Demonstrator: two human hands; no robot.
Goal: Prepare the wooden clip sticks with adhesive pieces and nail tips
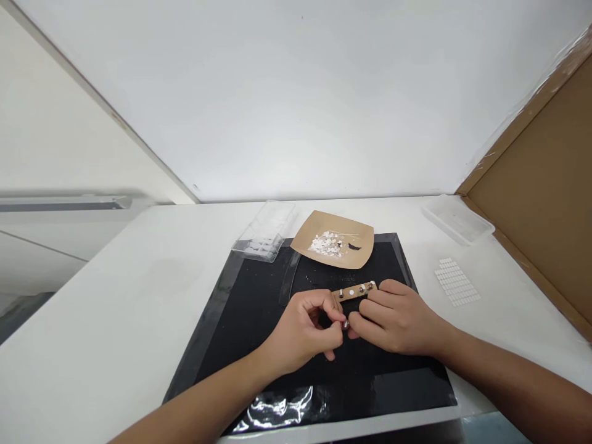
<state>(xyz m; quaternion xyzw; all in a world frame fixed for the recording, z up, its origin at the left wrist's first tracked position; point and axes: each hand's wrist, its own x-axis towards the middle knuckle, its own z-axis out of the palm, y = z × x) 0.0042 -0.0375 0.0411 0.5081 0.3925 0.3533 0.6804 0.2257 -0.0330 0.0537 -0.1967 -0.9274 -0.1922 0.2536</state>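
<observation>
Over the black mat (240, 345), my left hand (308, 333) pinches a small shiny piece (345, 324) between thumb and forefinger. My right hand (398, 317) is closed close beside it, with fingertips almost at the same piece; what its fingers grip is hidden. Just beyond both hands lies a narrow brown strip (357, 291) bearing white dots and small dark metallic parts. The right fingers are at its right end, and the left fingers cover its left end.
A brown tray (303, 237) of white bits stands behind the strip. A clear compartment box (266, 231) is to its left. At the right are a translucent container (457, 219), white sticker dots (457, 282) and a cardboard panel (546, 179).
</observation>
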